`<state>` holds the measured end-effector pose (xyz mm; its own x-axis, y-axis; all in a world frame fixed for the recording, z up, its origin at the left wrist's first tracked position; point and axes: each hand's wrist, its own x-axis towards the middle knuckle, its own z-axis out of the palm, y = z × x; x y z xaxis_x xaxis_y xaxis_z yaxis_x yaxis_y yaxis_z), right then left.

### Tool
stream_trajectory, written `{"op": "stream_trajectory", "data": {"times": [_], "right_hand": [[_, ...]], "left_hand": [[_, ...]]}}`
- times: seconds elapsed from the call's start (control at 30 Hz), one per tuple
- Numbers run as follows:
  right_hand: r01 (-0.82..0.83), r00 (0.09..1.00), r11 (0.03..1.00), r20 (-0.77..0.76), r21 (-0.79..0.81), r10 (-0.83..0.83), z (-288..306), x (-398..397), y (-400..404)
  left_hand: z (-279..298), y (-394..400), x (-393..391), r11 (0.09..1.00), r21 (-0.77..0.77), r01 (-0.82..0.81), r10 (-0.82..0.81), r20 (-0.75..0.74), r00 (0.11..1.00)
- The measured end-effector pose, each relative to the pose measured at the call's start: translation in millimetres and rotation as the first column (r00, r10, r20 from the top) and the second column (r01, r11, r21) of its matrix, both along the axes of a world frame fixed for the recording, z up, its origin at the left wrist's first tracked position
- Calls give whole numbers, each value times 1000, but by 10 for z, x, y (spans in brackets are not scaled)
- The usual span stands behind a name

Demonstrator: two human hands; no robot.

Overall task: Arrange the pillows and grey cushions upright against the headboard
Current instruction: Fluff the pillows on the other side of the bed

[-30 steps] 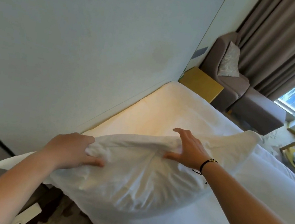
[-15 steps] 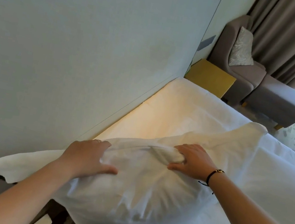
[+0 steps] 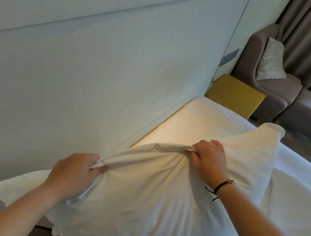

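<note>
My left hand (image 3: pixel 75 174) is clamped on a bunch of cloth at the top edge of the pillow (image 3: pixel 148 203), thumb under the fold and fingers curled over it. The pillow sits at the near end of the bed (image 3: pixel 207 124), just in front of the headboard (image 3: pixel 87 77), its top edge close to the panel. Its long axis runs along the headboard: one corner points down-left past my left wrist, the other points up-right toward the gold table (image 3: pixel 236 94) beyond the headboard's far end. My right hand (image 3: pixel 208 159) pinches the same top edge further along, fingers curled in. Half a second ago both hands lay flatter on the pillow; now they have gathered its edge into tight, bunched folds, and the cloth is stretched taut between them.
</note>
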<state>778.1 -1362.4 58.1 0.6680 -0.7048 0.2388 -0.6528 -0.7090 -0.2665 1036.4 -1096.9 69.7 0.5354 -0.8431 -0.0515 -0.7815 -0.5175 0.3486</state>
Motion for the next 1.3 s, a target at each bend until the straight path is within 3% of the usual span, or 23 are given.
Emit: {"op": "stream_trajectory", "data": {"times": [0.07,0.2,0.3,0.37,0.43,0.5,0.57,0.63,0.73,0.93,1.07,1.3], "right_hand": [[-4,998,1000,57,-26,5,261,88,-161],[8,990,988,142,-155,14,818,459,-646],[81,975,993,215,-89,-60,985,878,-1088],[189,973,980,119,66,-196,895,1103,-1268],[242,966,910,6,336,-259,582,1261,-1212],[129,989,778,-22,615,-147,60,1352,-896],[40,998,657,-59,753,7,-512,1343,-405],[53,994,660,-104,750,39,-937,1283,16],[42,998,671,-5,741,-58,-1139,1243,303],[2,995,636,64,772,-81,-1070,1139,374],[28,992,579,48,815,-116,-1099,1028,475],[122,991,568,-63,814,-122,-1009,963,846]], "left_hand": [[221,-59,-72,998,-58,-21,23,19,1000],[688,-197,-104,985,-172,17,24,236,972],[886,-611,34,978,-207,8,61,326,943],[817,-982,181,993,-118,-26,58,271,961],[558,-1217,322,996,61,-65,56,142,988],[166,-1223,399,969,228,-96,95,17,995],[-234,-1080,437,949,290,-124,154,-84,985],[-515,-931,489,940,302,-160,218,-169,961],[-651,-800,580,935,306,-179,242,-182,953],[-697,-761,604,962,217,-164,204,-180,962],[-715,-710,562,969,178,-169,208,-232,950],[-674,-675,581,982,122,-143,169,-235,957]]}}
